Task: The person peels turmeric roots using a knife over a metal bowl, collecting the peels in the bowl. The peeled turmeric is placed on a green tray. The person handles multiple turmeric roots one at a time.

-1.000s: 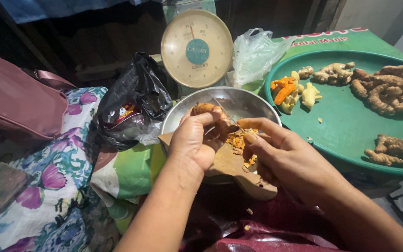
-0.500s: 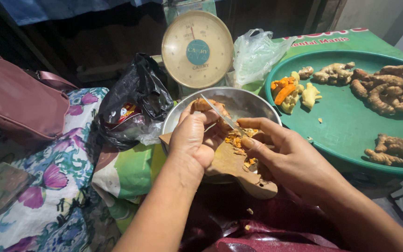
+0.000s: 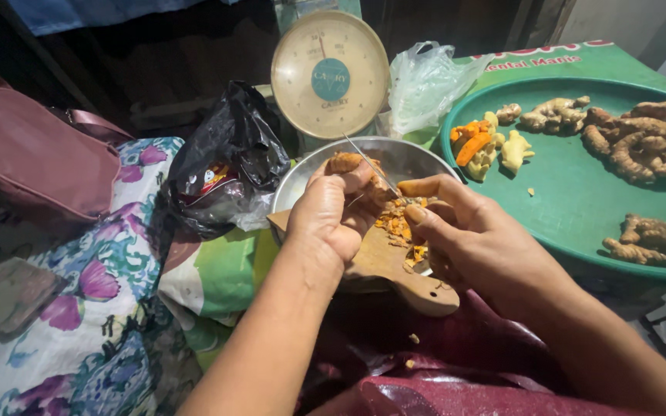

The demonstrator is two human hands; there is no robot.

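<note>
My left hand (image 3: 331, 214) grips a knobbly turmeric root (image 3: 346, 163) over a wooden cutting board (image 3: 395, 270). My right hand (image 3: 468, 231) holds a thin knife (image 3: 370, 163), its blade angled up against the root. Orange peelings and cut bits (image 3: 395, 223) lie on the board between my hands. The board rests across a round metal bowl (image 3: 410, 158).
A green round tray (image 3: 580, 192) on the right holds unpeeled roots (image 3: 641, 146) and peeled orange pieces (image 3: 475, 146). A dial kitchen scale (image 3: 330, 73) stands behind the bowl, with a clear plastic bag (image 3: 429, 81) beside it. A black plastic bag (image 3: 229, 162) and a pink bag (image 3: 32, 162) lie left.
The knife blade has tilted upward and now points toward the scale. Both hands stay over the board with small shifts as the root is turned.
</note>
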